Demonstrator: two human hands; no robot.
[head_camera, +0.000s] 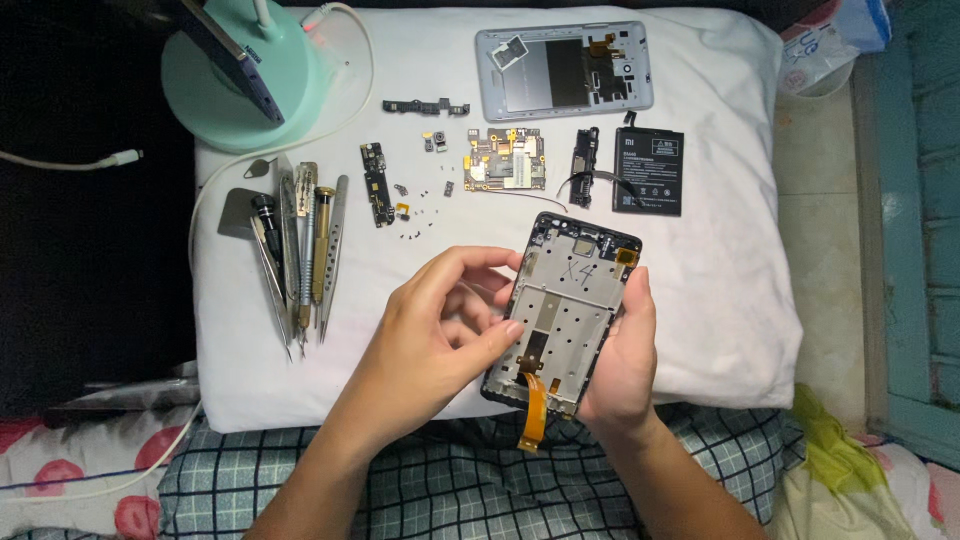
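Hands are gripping 1 phone frame (565, 310) over the white pillow (720, 300): I am seeing my right hand (625, 365) clasping its edge, left hand (440, 320) pinching its side, long axis tilting away rightward, orange ribbon cable (533, 410) dangling toward me, likely snagging or tearing.

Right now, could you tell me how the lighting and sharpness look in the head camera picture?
In the head view, the white pillow is brightly and evenly lit, the left side beyond the mint lamp base falls into near black; the phone frame between left hand and right hand is sharp, with soft shadows.
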